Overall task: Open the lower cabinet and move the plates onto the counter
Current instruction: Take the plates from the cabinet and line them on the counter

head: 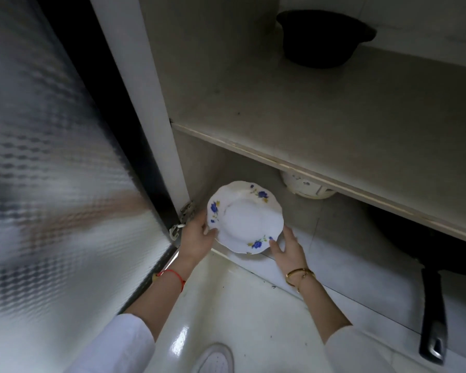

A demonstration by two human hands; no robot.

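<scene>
The glass door [51, 170] stood wide open on the left. Inside the cabinet [162, 76], a shelf [334, 109] held a black pot [323, 39]. Under the shelf sat a dark pan [431, 300] on the right, with a white bowl [304, 187] half hidden behind. The plate [245, 218], white with blue flowers, was at the cabinet's bottom front edge, between both hands. The left hand [197, 238] pinched its left rim. The right hand [285, 247] held its right rim, thumb on top.
</scene>
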